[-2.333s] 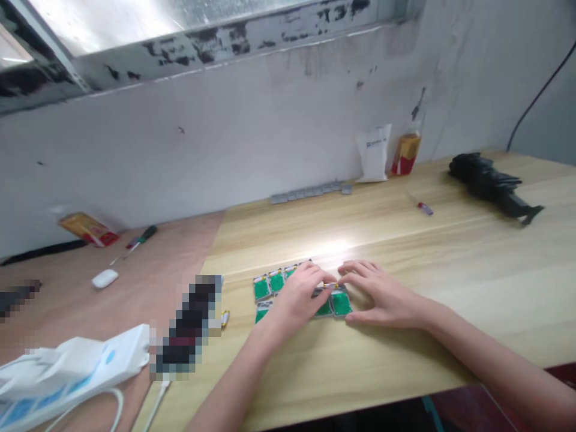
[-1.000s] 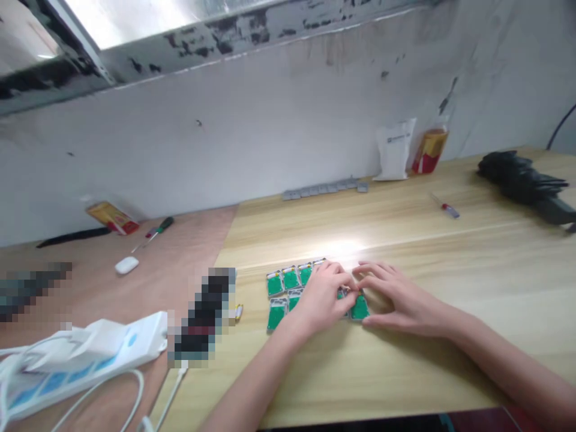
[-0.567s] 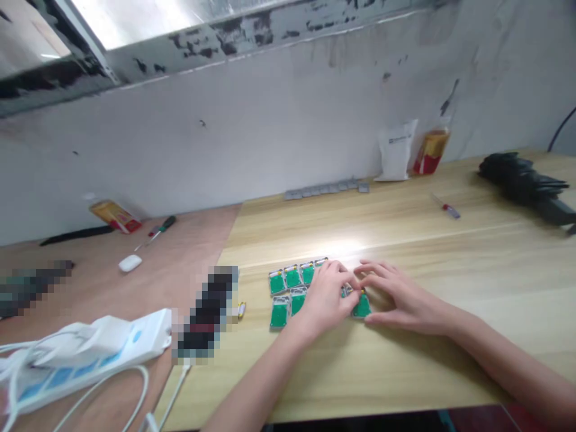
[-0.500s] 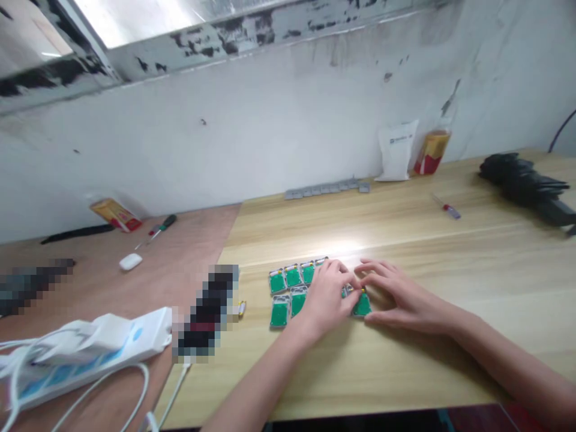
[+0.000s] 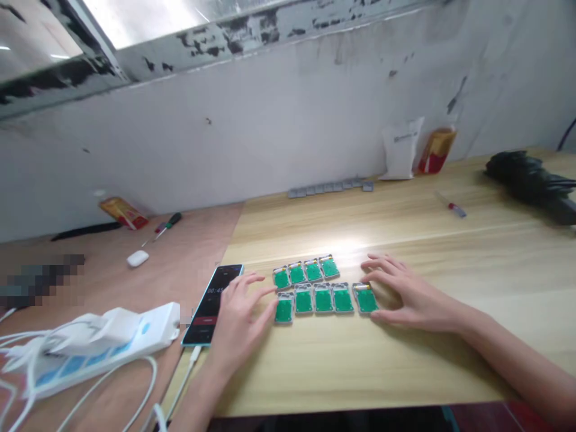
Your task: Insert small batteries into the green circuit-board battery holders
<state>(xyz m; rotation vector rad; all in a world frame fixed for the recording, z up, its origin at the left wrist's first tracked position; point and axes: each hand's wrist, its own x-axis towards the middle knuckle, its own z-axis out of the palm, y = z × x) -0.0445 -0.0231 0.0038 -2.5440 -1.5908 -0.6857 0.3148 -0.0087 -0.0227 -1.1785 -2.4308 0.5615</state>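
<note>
Two rows of small grey cases with green circuit boards lie on the pale wooden table. Units in the upper row (image 5: 312,270) show a silver-and-yellow battery along their top edge. Several units in the lower row (image 5: 323,299) show no such battery, but the rightmost unit (image 5: 365,299) has one. Beside that unit rests my right hand (image 5: 405,294), thumb and index finger apart at its right corners. My left hand (image 5: 240,315) is at the left end of the rows, fingers spread, fingertips close to the leftmost lower unit (image 5: 284,310). Nothing shows in its grasp.
A phone (image 5: 209,309) on a white cable lies left of my left hand, near a power strip (image 5: 108,345). Screwdrivers (image 5: 168,225) and a white case (image 5: 137,258) sit farther back. Along the wall are grey pieces (image 5: 330,188), a white pouch (image 5: 402,150) and a black bag (image 5: 526,177).
My left hand has moved left, from the right end of the lower row to the left end, uncovering the boards. It now covers where a small battery lay. The right hand stays by the rightmost unit.
</note>
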